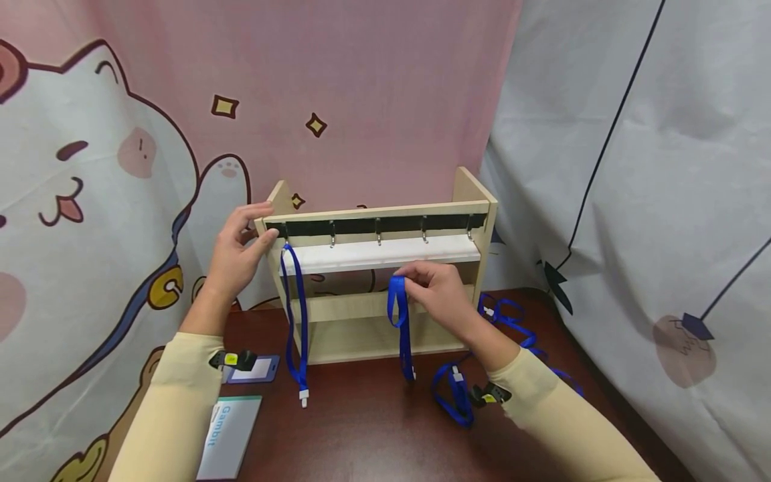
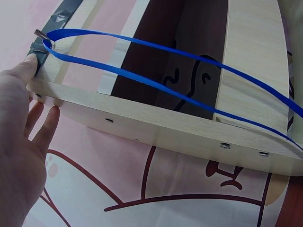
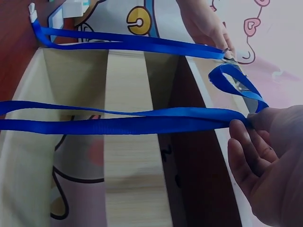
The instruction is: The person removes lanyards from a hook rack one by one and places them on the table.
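At the rack's (image 1: 346, 306) near side, the right hand (image 1: 438, 294) pinches a strap (image 1: 405, 338). The left hand (image 1: 237, 251) grips the rack's left end.

Three Views Meet at the Wooden Rack (image 1: 349, 306)

The head view looks forward and down from farthest off, covering the desk (image 1: 349, 428) and the rack's full width. Each wrist view sits close, its picture turned sideways: the left faces the rack's left end, the right looks across its front toward the left fingers (image 1: 251, 213). All three share the hung blue lanyard (image 1: 304, 321).
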{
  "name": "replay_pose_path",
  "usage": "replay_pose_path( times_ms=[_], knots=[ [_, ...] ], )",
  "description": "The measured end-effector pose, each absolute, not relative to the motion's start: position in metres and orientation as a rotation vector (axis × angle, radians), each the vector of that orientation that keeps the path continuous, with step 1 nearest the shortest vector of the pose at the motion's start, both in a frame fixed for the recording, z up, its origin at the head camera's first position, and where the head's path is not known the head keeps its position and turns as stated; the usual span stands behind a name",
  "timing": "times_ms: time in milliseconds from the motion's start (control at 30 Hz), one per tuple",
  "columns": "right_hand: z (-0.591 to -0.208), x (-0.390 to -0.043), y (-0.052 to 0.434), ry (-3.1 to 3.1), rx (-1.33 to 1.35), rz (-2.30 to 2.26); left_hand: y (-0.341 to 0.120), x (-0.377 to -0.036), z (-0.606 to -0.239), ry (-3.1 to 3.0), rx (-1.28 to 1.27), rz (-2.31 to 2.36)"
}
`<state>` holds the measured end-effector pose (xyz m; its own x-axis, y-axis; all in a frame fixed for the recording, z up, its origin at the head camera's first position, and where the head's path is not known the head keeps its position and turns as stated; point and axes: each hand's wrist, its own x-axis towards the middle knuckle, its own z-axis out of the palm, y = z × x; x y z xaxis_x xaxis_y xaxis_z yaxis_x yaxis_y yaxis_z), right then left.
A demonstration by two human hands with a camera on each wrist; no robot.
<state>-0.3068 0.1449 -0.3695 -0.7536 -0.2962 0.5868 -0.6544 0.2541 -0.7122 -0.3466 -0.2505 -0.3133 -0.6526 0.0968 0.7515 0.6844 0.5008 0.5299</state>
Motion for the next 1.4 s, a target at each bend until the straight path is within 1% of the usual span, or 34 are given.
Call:
replay_pose_path(
  times_ms=[700,1400],
  knots=[
    [-0.405,-0.305,0.150,-2.287,0.843,1.474,-0.247,-0.347,-0.312,-2.054,-0.644,-1.130],
    [-0.460,-0.309,0.148,-2.428,0.793,1.509,-0.244,-0.342,-0.310,-2.061,-0.628,-1.151]
  ],
)
